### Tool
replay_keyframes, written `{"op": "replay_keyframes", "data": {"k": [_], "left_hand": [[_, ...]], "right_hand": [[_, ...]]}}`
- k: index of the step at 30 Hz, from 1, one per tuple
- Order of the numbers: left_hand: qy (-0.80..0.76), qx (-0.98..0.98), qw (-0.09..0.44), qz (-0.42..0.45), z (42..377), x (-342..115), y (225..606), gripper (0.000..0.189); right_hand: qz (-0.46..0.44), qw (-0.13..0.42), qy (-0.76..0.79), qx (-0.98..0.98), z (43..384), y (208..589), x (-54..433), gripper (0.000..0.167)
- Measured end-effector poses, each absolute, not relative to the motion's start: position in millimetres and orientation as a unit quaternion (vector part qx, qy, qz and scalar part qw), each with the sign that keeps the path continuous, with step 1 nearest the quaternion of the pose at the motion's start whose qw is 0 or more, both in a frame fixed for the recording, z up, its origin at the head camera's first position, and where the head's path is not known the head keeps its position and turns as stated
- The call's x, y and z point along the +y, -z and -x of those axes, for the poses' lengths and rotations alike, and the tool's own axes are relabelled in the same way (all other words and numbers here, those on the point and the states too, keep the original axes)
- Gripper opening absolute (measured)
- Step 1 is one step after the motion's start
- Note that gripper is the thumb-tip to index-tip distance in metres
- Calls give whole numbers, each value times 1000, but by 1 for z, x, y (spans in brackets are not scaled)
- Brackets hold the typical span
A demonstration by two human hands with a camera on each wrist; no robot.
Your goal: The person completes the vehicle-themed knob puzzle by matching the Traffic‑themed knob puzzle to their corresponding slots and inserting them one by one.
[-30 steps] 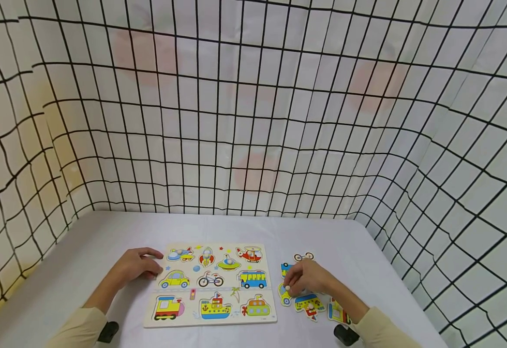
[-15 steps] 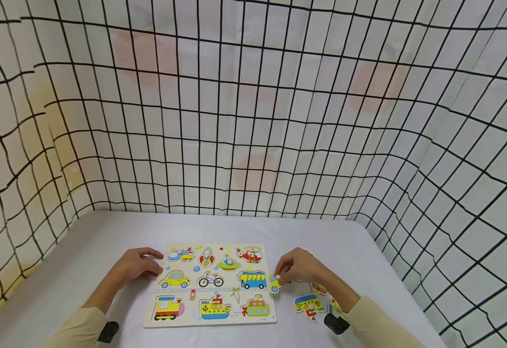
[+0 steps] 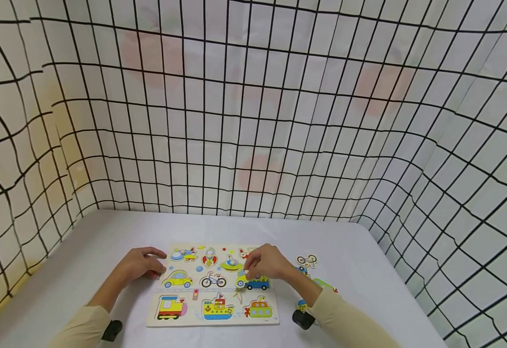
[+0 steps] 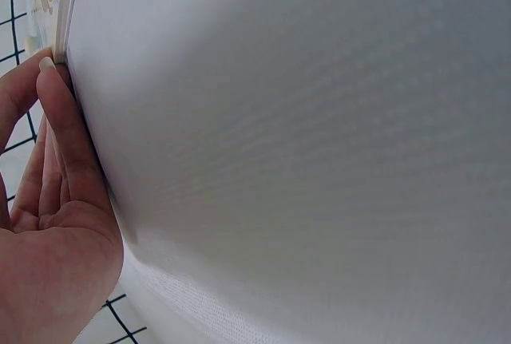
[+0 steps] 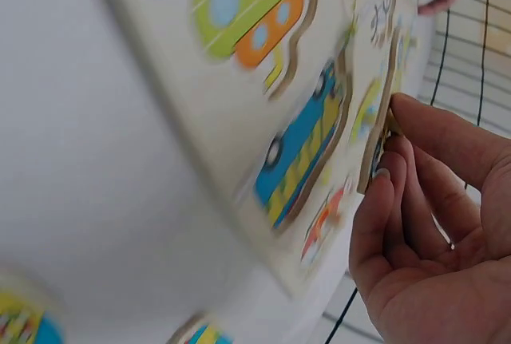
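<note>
My right hand pinches the small knob of a yellow car puzzle piece over the right part of a wooden puzzle board. In the right wrist view, the piece shows nearly edge-on between thumb and fingers, above the board's surface. Beneath it in the head view, the printed blue and yellow bus is partly covered. My left hand rests at the board's left edge; in the left wrist view its thumb and forefinger tips touch that edge.
Right of the board lie loose pieces: a bicycle piece, a green piece and others partly hidden by the right forearm. Knobbed pieces such as the rocket and flying saucer sit in the top row. Black netting surrounds the table.
My right hand has picked up the yellow car piece from the loose pieces and carried it left, over the board's bus picture. My left hand stays at the board's edge.
</note>
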State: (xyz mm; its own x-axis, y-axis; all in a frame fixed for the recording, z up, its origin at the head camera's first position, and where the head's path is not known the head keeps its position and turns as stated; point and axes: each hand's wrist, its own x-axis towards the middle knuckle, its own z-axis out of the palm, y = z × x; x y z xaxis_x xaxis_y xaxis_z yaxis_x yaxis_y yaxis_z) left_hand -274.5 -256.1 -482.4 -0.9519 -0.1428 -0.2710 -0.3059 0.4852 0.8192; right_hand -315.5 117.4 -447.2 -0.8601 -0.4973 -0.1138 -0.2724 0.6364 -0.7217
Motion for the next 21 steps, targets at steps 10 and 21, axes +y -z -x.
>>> {"op": "replay_keyframes", "data": {"k": [10,21], "left_hand": [[-487,858,82,139,275,-253,481,50],[-494,855,80,137,272,-254,479,48]], "right_hand": [[228,133,368,892,311,453,70,12],[229,111,377,890,302,458,19,13]]}}
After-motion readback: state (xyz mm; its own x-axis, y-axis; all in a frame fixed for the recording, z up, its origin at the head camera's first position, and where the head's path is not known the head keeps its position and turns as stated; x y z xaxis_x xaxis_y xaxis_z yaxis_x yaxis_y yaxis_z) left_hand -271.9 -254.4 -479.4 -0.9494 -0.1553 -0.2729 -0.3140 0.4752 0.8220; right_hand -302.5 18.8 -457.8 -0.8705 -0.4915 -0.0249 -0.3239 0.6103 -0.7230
